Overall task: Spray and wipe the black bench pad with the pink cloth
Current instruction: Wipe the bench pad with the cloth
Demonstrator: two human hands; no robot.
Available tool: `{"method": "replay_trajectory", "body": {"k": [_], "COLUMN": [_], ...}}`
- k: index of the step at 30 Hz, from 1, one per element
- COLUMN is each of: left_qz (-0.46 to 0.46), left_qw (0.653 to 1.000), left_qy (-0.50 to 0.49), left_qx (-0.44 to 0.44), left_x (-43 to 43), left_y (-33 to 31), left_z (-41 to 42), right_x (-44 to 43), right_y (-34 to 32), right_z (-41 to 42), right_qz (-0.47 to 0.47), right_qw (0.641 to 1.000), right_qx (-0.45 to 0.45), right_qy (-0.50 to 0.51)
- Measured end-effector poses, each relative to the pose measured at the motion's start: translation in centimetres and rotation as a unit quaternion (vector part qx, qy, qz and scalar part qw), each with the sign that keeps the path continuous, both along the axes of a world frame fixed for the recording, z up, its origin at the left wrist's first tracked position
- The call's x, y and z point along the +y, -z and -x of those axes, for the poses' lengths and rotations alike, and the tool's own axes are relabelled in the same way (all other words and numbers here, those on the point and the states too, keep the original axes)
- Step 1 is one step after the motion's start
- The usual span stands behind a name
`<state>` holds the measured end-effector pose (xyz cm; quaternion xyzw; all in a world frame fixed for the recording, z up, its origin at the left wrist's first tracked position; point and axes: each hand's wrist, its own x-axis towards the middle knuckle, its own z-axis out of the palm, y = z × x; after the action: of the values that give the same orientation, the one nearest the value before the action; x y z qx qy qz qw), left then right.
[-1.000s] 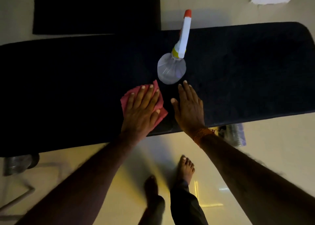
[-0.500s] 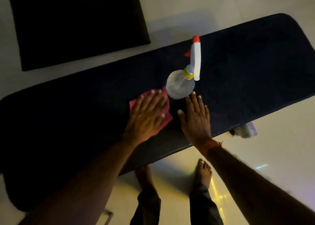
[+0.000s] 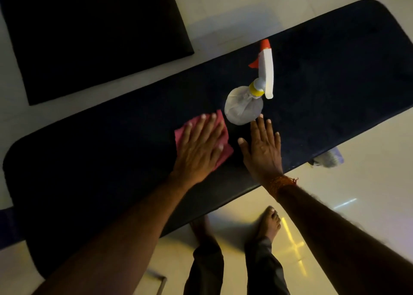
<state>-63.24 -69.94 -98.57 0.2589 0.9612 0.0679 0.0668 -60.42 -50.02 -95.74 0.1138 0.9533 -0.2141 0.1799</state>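
Flat and spread, the left hand [image 3: 201, 147] makes no closed grip at all: its palm and fingers press the cloth [image 3: 181, 136] down onto the pad [image 3: 335, 82], a little left of frame centre. Pink edges show beyond the fingertips and beside the thumb. The right hand [image 3: 262, 148] also lies open, palm down on bare pad just right of the cloth, holding nothing; its fingertips reach close to the bottle [image 3: 243, 109], though I cannot tell whether they touch it.

As a judgement, the cloth is light, thin and limp, so it would bunch or slip if pinched at a corner; a broad palm over its middle, as now, looks the sound way to drive it. The bottle stands upright just above the hands, its clear body seemingly light plastic with a white trigger head and red nozzle; it would be taken round the neck below the trigger and could tip if knocked during a stroke.

The pad is a long black surface with rounded ends, running diagonally from lower left to upper right. It looks padded and slightly textured, likely to drag on the cloth a little. Behind it, at upper left, a black mat [image 3: 93, 37] lies on the pale glossy floor [image 3: 368, 183], which reflects light at lower right. The room is dim. Bare feet stand below the near edge.
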Motion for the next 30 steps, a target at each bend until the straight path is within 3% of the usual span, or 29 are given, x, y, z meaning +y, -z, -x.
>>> {"method": "replay_trajectory", "body": {"k": [3, 7, 11, 17, 23, 30], "left_qz": [0.028, 0.033, 0.013, -0.019, -0.014, 0.012], "left_qw": [0.996, 0.998, 0.975, 0.935, 0.960, 0.979], "left_qy": [-0.071, -0.050, -0.214, -0.329, -0.266, -0.182], "left_qx": [-0.038, -0.032, -0.057, -0.132, -0.084, -0.086], "left_x": [2.0, 2.4, 3.4, 2.5, 2.3, 3.3], "left_y": [-0.1, 0.2, -0.3, -1.6, -1.8, -3.5], "left_z": [2.9, -0.3, 1.3, 2.0, 1.6, 3.2], "right_x": [0.0, 0.0, 0.0, -0.4, 0.2, 1.2], "right_y": [0.2, -0.3, -0.9, -1.3, -1.7, -4.6], "right_z": [-0.1, -0.1, 0.1, -0.2, 0.4, 2.9], "right_qz": [-0.013, -0.018, -0.007, -0.012, 0.033, 0.197], "right_qw": [1.000, 1.000, 1.000, 0.999, 0.999, 0.971], "right_qx": [0.001, -0.007, -0.025, -0.039, -0.016, 0.065], "right_qy": [-0.005, -0.005, -0.002, -0.015, 0.005, 0.123]}}
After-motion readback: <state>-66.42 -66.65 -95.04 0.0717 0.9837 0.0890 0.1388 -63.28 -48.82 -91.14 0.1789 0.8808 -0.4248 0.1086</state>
